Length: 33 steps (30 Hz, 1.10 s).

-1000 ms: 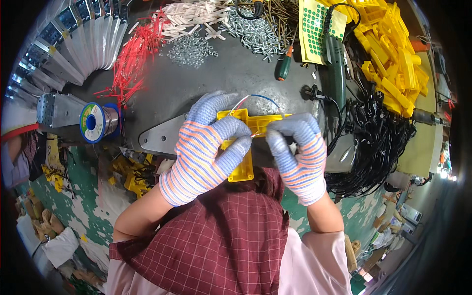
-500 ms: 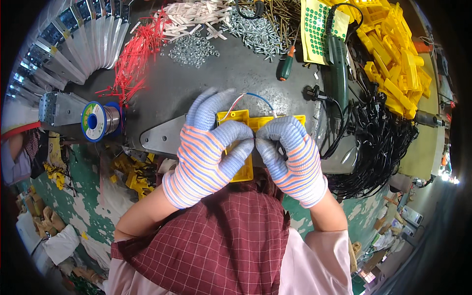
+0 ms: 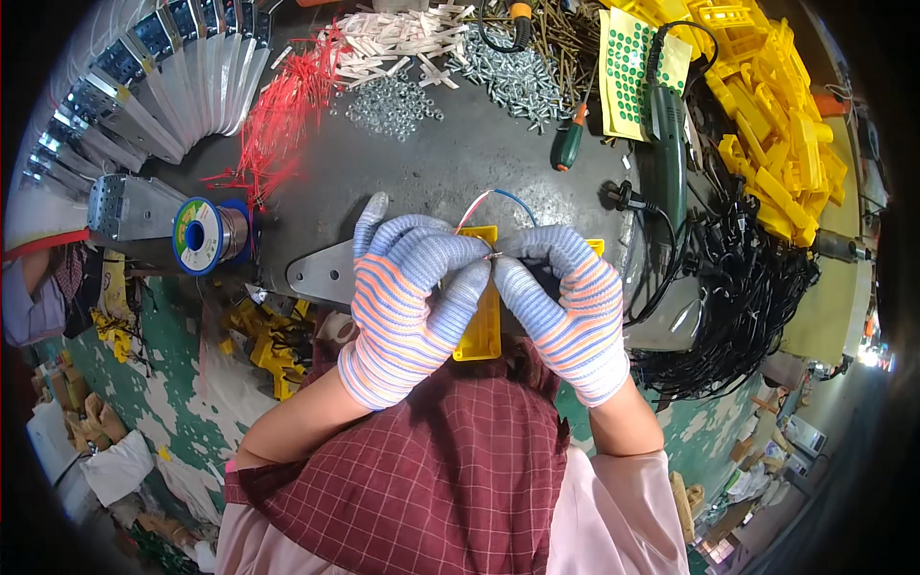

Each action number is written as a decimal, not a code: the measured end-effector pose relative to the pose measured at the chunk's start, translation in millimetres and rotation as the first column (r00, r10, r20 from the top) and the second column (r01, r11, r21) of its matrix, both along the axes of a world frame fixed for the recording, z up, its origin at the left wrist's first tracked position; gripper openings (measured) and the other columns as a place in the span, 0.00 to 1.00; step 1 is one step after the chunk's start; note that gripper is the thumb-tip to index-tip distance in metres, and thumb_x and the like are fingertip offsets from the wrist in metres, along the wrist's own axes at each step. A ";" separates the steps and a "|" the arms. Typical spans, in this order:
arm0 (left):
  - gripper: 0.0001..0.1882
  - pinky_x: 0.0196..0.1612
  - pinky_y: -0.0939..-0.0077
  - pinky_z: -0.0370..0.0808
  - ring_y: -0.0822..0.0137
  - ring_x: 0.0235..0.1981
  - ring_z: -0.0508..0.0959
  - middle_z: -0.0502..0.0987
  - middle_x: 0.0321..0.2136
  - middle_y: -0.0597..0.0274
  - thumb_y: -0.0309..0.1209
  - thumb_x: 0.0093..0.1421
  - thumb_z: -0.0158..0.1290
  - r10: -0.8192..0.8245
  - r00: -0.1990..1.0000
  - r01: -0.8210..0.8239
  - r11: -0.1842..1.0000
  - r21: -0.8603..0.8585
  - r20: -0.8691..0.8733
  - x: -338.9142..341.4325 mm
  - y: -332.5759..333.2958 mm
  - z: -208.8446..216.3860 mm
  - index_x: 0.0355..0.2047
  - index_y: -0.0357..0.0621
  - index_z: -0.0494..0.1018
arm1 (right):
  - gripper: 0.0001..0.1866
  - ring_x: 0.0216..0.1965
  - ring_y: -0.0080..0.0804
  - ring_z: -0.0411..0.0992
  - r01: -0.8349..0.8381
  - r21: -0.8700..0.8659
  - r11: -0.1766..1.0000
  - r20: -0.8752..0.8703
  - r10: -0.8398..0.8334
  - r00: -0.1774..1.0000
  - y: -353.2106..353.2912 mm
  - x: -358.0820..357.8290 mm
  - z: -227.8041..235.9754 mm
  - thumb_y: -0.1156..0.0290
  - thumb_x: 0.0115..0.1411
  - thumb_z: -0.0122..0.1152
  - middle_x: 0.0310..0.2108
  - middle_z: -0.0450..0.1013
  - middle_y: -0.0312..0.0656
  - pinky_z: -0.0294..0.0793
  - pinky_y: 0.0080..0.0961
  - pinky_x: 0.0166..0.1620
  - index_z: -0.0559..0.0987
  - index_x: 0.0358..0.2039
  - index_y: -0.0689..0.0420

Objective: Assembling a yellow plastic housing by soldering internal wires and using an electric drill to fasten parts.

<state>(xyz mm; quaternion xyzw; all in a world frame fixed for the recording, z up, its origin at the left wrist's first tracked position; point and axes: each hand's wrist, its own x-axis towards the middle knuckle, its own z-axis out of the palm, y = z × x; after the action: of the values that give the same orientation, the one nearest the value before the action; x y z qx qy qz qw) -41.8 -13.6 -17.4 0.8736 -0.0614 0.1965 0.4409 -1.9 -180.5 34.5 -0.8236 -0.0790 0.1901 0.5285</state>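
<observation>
The left grip (image 3: 407,287) pinched a thin wire (image 3: 494,256); from it, at six o'clock, lay the yellow housing's (image 3: 479,335) lower limb, running twelve-to-six, nearer this hand than the right grip (image 3: 580,297), which pinched the wire too.

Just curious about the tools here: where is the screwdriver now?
In the head view, the green-handled screwdriver lies upper right of centre on the grey table, just left of the yellow dotted sheet.
</observation>
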 end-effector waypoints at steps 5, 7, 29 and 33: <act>0.08 0.65 0.51 0.59 0.60 0.37 0.79 0.78 0.30 0.63 0.26 0.54 0.61 -0.019 0.999 0.018 0.999 -0.026 -0.033 0.9 0.5 2.6 0.35 0.47 0.77 | 0.09 0.31 0.21 0.74 0.040 0.106 0.994 -0.146 -0.024 0.989 -3.4 0.9 2.3 0.72 0.60 0.65 0.30 0.78 0.38 0.74 0.21 0.37 0.79 0.40 0.60; 0.08 0.65 0.52 0.59 0.60 0.37 0.79 0.78 0.30 0.63 0.26 0.54 0.61 -0.026 0.999 0.025 0.999 -0.029 -0.034 1.2 0.7 2.1 0.35 0.47 0.77 | 0.09 0.32 0.17 0.72 0.035 0.129 0.991 -0.184 -0.011 0.983 -3.5 2.0 5.5 0.72 0.60 0.64 0.30 0.77 0.36 0.73 0.19 0.37 0.79 0.41 0.59; 0.09 0.67 0.38 0.49 0.62 0.41 0.77 0.79 0.32 0.68 0.35 0.50 0.63 -0.049 0.998 0.037 0.967 0.252 0.045 1.7 6.1 8.7 0.33 0.53 0.80 | 0.06 0.25 0.37 0.78 -0.066 -0.058 0.996 0.151 0.074 0.986 -5.4 2.1 -1.7 0.73 0.54 0.66 0.27 0.78 0.45 0.76 0.27 0.31 0.80 0.32 0.59; 0.08 0.67 0.40 0.51 0.61 0.41 0.78 0.79 0.30 0.67 0.34 0.50 0.63 -0.089 0.995 0.095 0.987 0.126 -0.055 4.6 6.5 13.5 0.32 0.52 0.79 | 0.10 0.26 0.41 0.77 -0.108 -0.109 0.988 0.425 0.144 0.894 -5.5 0.9 -8.1 0.74 0.53 0.67 0.28 0.78 0.45 0.76 0.32 0.31 0.81 0.37 0.59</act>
<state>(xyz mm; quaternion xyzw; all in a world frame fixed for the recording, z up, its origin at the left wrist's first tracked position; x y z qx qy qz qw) -37.2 -7.0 -3.9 0.9011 -0.1032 0.1500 0.3936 -0.9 -186.0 26.5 -0.8594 -0.2392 0.0400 0.4501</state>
